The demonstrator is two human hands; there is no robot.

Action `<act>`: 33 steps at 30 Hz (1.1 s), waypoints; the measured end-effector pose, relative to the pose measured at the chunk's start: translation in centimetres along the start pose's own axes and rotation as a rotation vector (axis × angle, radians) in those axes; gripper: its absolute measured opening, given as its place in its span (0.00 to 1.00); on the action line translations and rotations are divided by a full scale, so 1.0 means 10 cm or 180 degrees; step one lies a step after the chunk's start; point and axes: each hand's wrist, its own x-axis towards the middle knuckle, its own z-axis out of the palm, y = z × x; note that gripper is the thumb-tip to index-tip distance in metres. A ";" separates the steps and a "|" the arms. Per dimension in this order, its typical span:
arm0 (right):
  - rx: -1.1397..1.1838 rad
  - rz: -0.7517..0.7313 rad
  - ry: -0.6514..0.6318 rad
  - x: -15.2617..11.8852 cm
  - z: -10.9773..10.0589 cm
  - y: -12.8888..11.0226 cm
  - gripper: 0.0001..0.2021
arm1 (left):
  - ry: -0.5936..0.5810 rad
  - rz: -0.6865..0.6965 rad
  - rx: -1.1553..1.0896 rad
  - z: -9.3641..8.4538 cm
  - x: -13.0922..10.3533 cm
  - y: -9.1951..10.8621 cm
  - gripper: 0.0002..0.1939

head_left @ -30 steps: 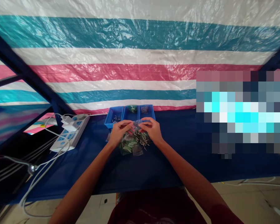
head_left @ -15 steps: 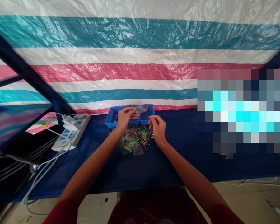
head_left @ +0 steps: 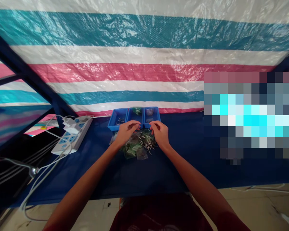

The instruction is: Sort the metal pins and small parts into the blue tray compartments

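Observation:
My left hand (head_left: 128, 132) is closed in a pinch at the front edge of the blue bins. Facing it, my right hand (head_left: 161, 133) also pinches, below the right bin. What the fingers hold is too small to make out. Beneath and between them lies a heap of clear plastic bags (head_left: 141, 154) and green pieces (head_left: 132, 149), with loose metal pins (head_left: 148, 142) toward the right hand. The left bin (head_left: 112, 120) has a few metal pins in it. Green items (head_left: 136, 111) lie in the middle bin, and small clear bags (head_left: 149, 112) in the right bin.
A white power strip (head_left: 67, 138) with plugs and cables stands on the dark blue table (head_left: 144, 179) at left. A striped plastic sheet (head_left: 135, 54) hangs behind the bins. Blue frame bars (head_left: 38, 80) slope down at left. An area at right is pixelated.
My left hand has come down and back from over the bins, where a clear plastic bag showed by its fingers. The right hand has shifted slightly left and its fingers now pinch.

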 end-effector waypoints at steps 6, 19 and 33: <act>-0.1062 -0.0298 -0.0356 0.03 -0.02 0.08 0.06 | 0.0243 0.0445 0.0848 -0.12 -0.12 -0.07 0.14; -0.2250 -0.0522 -0.0945 0.03 -0.02 0.12 0.06 | -0.0455 0.1646 0.2439 -0.27 -0.10 -0.22 0.15; -0.2177 -0.0542 -0.0942 0.02 -0.02 0.09 0.06 | -0.0497 0.1960 0.2802 -0.32 -0.06 -0.31 0.10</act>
